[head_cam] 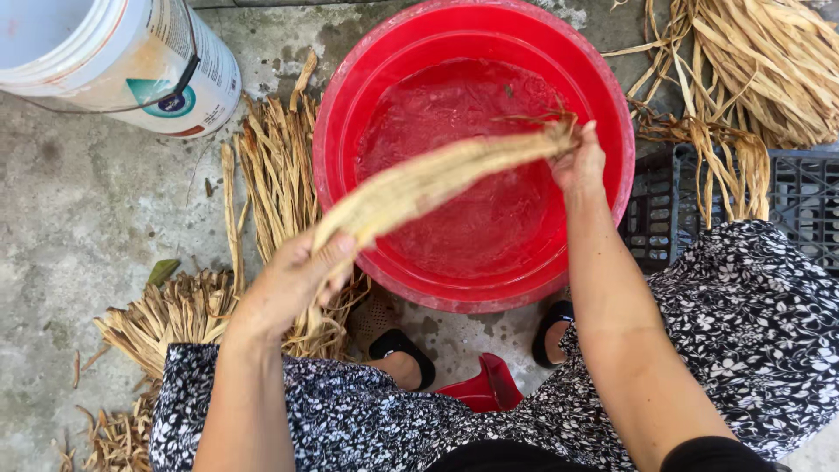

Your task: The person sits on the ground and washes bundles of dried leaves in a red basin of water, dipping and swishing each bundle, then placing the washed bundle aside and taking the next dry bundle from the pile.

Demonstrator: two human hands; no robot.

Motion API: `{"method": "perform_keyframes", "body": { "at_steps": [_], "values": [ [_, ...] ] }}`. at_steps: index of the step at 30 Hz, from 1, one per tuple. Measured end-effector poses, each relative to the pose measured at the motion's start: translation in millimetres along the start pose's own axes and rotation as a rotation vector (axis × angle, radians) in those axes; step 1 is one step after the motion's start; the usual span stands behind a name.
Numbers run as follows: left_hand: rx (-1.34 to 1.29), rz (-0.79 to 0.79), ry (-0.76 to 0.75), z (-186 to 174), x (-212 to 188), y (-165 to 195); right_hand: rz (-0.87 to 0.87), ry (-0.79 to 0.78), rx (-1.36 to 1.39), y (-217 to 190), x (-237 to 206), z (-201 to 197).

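So the person's got a bundle of dried plant strips (437, 179) stretched out over a big red basin (336, 131) with water in it. The left hand (293, 280) is closed around the near end of the bundle, just over the basin's front rim, and the right hand (578, 162) is clamped on the far end, out over the water. The bundle runs at a slant between the two, up off the water as far as one can tell. More dried strips lie in a pile (271, 175) on the concrete left of the basin, a white bucket (131, 61) sits top left, and a dark plastic crate (800, 192) is on the right with another heap on it.
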State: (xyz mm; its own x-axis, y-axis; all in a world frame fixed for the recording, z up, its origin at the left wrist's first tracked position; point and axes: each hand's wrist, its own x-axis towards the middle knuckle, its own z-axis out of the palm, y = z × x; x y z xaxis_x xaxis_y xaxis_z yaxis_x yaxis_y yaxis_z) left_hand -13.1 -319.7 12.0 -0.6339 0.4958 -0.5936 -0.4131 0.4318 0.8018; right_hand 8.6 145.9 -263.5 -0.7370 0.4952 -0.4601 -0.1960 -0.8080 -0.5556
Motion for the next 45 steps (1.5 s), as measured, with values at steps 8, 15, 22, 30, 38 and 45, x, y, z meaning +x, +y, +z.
{"method": "perform_keyframes", "body": {
  "at_steps": [8, 15, 22, 30, 38, 45],
  "values": [
    [-0.231, -0.197, -0.078, 48.5, 109.5, -74.2, 0.414, -0.110, -0.386, 134.2, -105.2, 89.0],
    [0.052, -0.160, -0.044, 117.2, 151.1, -148.7, 0.498, -0.266, -0.579, 188.3, -115.2, 78.0],
    [0.145, -0.093, -0.287, 116.2, 71.7, -87.3, 0.346, 0.003, -0.314, 114.5, -17.4, 13.7],
    [-0.162, 0.033, -0.058, 22.2, 69.2, -52.2, 0.110, 0.087, -0.397, 65.0, -23.6, 31.9],
    [-0.492, 0.021, 0.072, 37.7, 181.1, -132.4, 0.414, -0.487, -0.666, 190.0, -147.8, 106.2],
    [-0.155, -0.298, -0.065, 63.7, 181.2, -148.5, 0.659, -0.602, -0.845, 174.8, -104.0, 53.3]
  ]
}}
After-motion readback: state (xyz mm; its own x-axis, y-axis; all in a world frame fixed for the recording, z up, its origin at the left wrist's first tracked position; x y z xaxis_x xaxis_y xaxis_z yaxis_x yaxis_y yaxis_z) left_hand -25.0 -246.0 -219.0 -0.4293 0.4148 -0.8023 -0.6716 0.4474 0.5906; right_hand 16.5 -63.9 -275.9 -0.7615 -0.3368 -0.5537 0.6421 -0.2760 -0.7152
